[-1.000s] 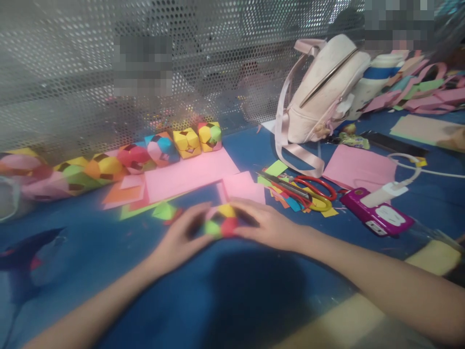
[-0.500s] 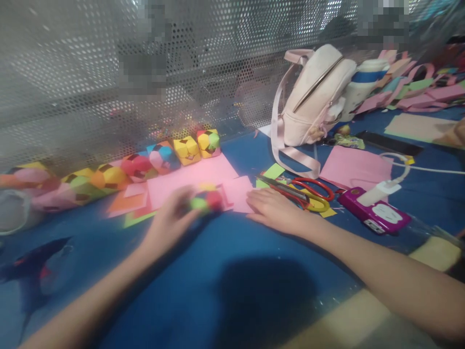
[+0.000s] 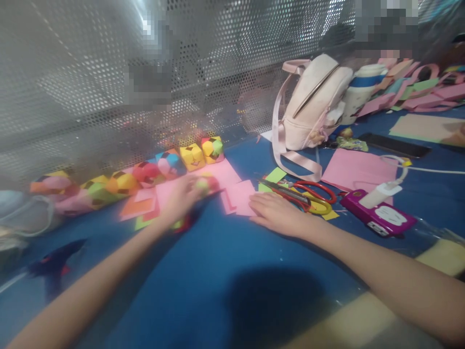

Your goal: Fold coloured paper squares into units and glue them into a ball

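My left hand [image 3: 183, 196] is blurred, its fingers curled against a small folded paper cube [image 3: 209, 182] in red, yellow and green above the pink paper. Partly hidden under my left wrist is another green-and-red paper piece [image 3: 184, 224]. My right hand [image 3: 272, 211] lies flat with fingers stretched out, touching the edge of pink paper squares [image 3: 240, 196]. Just beyond it are red-handled scissors [image 3: 317, 190] and a yellow-handled pair [image 3: 321, 207]. A row of colourful folded paper cubes [image 3: 145, 173] runs along the back left.
A perforated metal panel [image 3: 210, 63] stands behind the blue table [image 3: 174, 291]. To the right are a pale backpack [image 3: 308, 106], a bottle [image 3: 361, 92], a phone [image 3: 395, 144] and a purple power strip [image 3: 379, 213]. A dark glue gun [image 3: 54, 264] lies at left.
My left hand has moved slightly up, toward the cube at the back of the pink paper. The green-and-red piece now shows beneath my wrist. My right hand stays flat; the view shifted slightly.
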